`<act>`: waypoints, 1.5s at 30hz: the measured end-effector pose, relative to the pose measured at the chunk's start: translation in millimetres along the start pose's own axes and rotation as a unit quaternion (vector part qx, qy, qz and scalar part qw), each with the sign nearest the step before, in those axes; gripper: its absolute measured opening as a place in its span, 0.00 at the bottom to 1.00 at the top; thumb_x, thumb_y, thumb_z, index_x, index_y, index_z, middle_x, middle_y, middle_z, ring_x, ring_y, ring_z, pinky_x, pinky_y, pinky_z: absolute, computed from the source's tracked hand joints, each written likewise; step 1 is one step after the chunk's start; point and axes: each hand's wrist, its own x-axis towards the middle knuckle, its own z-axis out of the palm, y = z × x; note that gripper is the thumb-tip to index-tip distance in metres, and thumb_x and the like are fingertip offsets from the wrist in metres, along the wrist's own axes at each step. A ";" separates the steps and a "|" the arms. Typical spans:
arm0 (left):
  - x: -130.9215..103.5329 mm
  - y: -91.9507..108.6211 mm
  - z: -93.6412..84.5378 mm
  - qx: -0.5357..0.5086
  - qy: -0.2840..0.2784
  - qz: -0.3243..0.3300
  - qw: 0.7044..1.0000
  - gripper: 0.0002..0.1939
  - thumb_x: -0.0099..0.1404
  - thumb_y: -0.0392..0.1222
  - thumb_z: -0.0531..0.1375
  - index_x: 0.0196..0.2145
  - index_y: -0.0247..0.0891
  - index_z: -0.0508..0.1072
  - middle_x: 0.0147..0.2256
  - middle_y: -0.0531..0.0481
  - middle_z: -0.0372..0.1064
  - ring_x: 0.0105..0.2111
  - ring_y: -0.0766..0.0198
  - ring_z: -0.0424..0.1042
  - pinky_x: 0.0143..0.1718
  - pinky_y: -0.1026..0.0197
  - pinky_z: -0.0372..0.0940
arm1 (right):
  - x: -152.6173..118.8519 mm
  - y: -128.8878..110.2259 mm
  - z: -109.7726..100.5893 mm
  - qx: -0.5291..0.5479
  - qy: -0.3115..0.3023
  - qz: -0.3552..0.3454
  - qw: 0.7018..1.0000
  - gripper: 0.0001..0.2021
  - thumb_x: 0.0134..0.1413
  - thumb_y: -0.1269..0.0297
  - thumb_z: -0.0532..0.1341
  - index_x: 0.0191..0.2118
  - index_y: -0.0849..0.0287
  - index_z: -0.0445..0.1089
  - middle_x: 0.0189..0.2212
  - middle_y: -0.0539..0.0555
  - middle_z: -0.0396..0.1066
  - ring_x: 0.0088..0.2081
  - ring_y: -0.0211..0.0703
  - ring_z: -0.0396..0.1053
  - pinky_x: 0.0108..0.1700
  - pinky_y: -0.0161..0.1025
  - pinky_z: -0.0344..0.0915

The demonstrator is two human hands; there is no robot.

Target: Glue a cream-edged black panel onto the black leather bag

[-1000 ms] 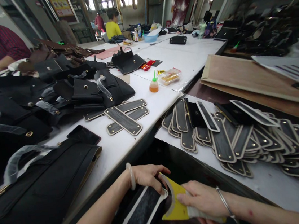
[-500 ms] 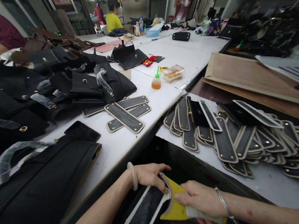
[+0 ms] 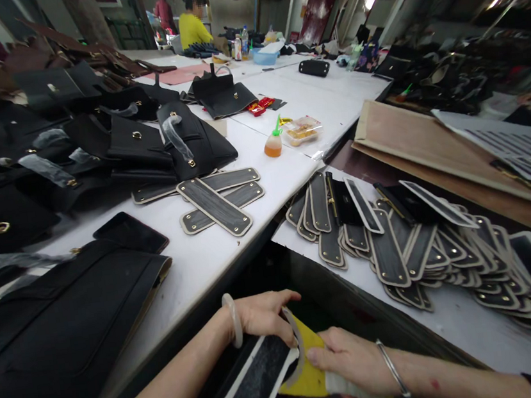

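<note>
My left hand (image 3: 264, 315) is closed on the near end of a long black panel with pale edges (image 3: 252, 384). One finger bends down onto its tip, while another points out to the right. In my right hand (image 3: 343, 356) is a yellow scraper-like tool (image 3: 311, 374) with a curved grey edge and a pale wrapped grip. That curved edge lies against the rounded end of the panel, just right of my left fingers. The panel's lower part runs out of view at the bottom.
Black bags (image 3: 200, 136) crowd the left table beside a phone (image 3: 131, 233). Several studded strips (image 3: 220, 204) lie nearby, with a larger pile (image 3: 390, 248) on the right. Beyond stand a glue bottle (image 3: 273, 144) and a food box (image 3: 303, 130). A person in yellow (image 3: 194, 30) sits far back.
The view has turned slightly, so the surroundings sit further left. Both hands keep their hold, and the yellow tool stays at the panel's end with little visible movement.
</note>
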 end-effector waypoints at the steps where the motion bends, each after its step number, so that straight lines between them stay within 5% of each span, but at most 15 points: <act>1: 0.1 0.3 -0.3 0.002 0.000 0.000 1.000 0.51 0.42 0.44 0.68 0.63 0.31 0.56 0.38 0.46 0.73 0.40 0.52 0.71 0.37 0.59 0.65 | 1.7 1.9 1.0 0.002 0.001 0.004 1.000 0.21 0.60 0.45 0.50 0.40 0.60 0.63 0.12 0.45 0.63 0.08 0.31 0.56 0.11 0.25 0.55; 12: 1.3 -4.1 2.6 -0.066 -0.003 0.016 0.998 0.56 0.40 0.38 0.69 0.65 0.35 0.49 0.33 0.53 0.71 0.35 0.58 0.70 0.35 0.60 0.64 | 11.3 10.4 13.2 0.016 0.021 0.026 0.999 0.22 0.60 0.46 0.47 0.38 0.61 0.63 0.11 0.47 0.62 0.08 0.34 0.57 0.10 0.27 0.55; 21: 7.2 -16.6 10.1 -0.210 -0.020 0.041 0.977 0.61 0.33 0.31 0.69 0.64 0.40 0.46 0.34 0.54 0.71 0.32 0.61 0.70 0.33 0.60 0.63 | 5.5 -9.6 5.5 -0.036 0.001 0.004 0.999 0.17 0.61 0.51 0.49 0.31 0.59 0.63 0.10 0.46 0.61 0.07 0.34 0.56 0.10 0.27 0.54; 25: -8.5 -16.1 10.3 -0.267 0.015 0.081 0.960 0.47 0.41 0.35 0.64 0.60 0.38 0.55 0.38 0.49 0.73 0.31 0.62 0.70 0.29 0.62 0.61 | 12.1 -10.9 15.6 0.001 -0.009 -0.017 1.000 0.22 0.59 0.45 0.49 0.26 0.59 0.62 0.09 0.47 0.60 0.07 0.33 0.55 0.10 0.27 0.53; 30: -26.8 -4.7 9.1 -0.189 0.097 0.061 0.975 0.32 0.52 0.45 0.62 0.55 0.34 0.63 0.41 0.44 0.75 0.36 0.61 0.71 0.36 0.60 0.62 | 28.5 3.5 36.5 0.076 -0.015 -0.003 0.997 0.23 0.63 0.45 0.44 0.31 0.60 0.61 0.09 0.50 0.63 0.07 0.38 0.59 0.09 0.30 0.56; 35: -23.8 7.0 18.3 -0.048 0.165 0.006 0.985 0.39 0.45 0.46 0.70 0.54 0.33 0.66 0.39 0.45 0.77 0.37 0.56 0.72 0.38 0.57 0.63 | 37.3 5.3 62.8 0.117 0.066 0.005 0.991 0.23 0.67 0.53 0.39 0.31 0.62 0.62 0.08 0.51 0.61 0.07 0.39 0.59 0.10 0.29 0.54; 39: -20.3 12.6 26.2 -0.006 0.179 -0.019 0.984 0.40 0.42 0.43 0.71 0.54 0.33 0.66 0.39 0.45 0.77 0.34 0.58 0.72 0.33 0.59 0.64 | 36.2 11.0 75.1 0.128 0.082 0.010 0.988 0.26 0.66 0.50 0.37 0.31 0.61 0.63 0.09 0.51 0.61 0.09 0.39 0.60 0.12 0.30 0.55; 42: -21.4 12.5 28.4 -0.016 0.173 -0.016 0.985 0.40 0.43 0.42 0.71 0.54 0.33 0.65 0.41 0.44 0.76 0.33 0.60 0.72 0.33 0.59 0.64 | 24.0 29.9 75.6 0.120 0.055 -0.060 0.989 0.27 0.59 0.40 0.49 0.27 0.61 0.65 0.11 0.49 0.61 0.12 0.34 0.59 0.16 0.29 0.55; 45: -26.4 8.3 29.2 -0.029 0.182 0.003 0.983 0.42 0.44 0.42 0.71 0.56 0.31 0.64 0.43 0.42 0.76 0.34 0.60 0.71 0.37 0.57 0.64 | 4.5 50.7 67.5 0.086 0.061 -0.123 0.987 0.29 0.41 0.35 0.63 0.24 0.63 0.67 0.13 0.47 0.59 0.16 0.30 0.56 0.19 0.29 0.53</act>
